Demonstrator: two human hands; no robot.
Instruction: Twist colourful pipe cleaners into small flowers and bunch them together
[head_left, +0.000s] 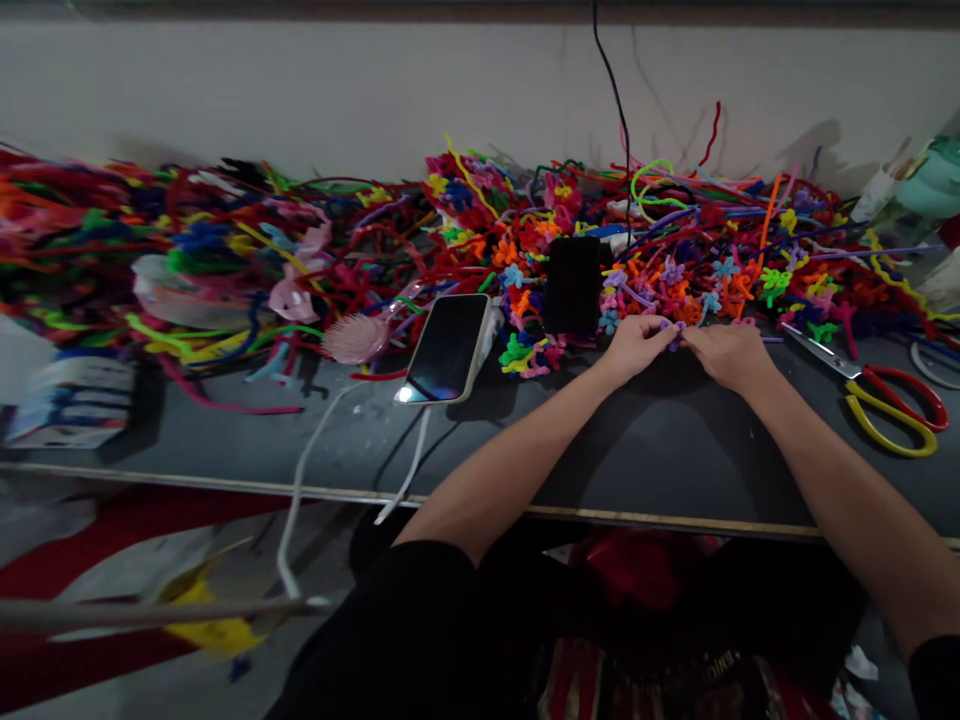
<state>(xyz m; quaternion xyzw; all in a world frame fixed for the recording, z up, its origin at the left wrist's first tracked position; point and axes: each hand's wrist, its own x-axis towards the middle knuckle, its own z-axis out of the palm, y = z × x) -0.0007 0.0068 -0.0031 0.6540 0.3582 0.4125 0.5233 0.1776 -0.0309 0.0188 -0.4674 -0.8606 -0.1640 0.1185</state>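
My left hand (pixel 636 345) and my right hand (pixel 729 355) meet over the dark table (pixel 660 460). Both pinch a small purple pipe-cleaner piece (pixel 674 331) between their fingertips. Just beyond my hands lies a heap of small pipe-cleaner flowers (pixel 675 275) in orange, blue, pink and green. Long loose pipe cleaners (pixel 225 240) in many colours stretch along the wall to the left.
Red-and-yellow scissors (pixel 885 395) lie right of my hands. A phone (pixel 446 348) with a white cable (pixel 300 480) leans left of them, beside a pink hairbrush (pixel 356 337). A black block (pixel 574 285) stands in the heap. The table's front edge (pixel 225 485) runs below.
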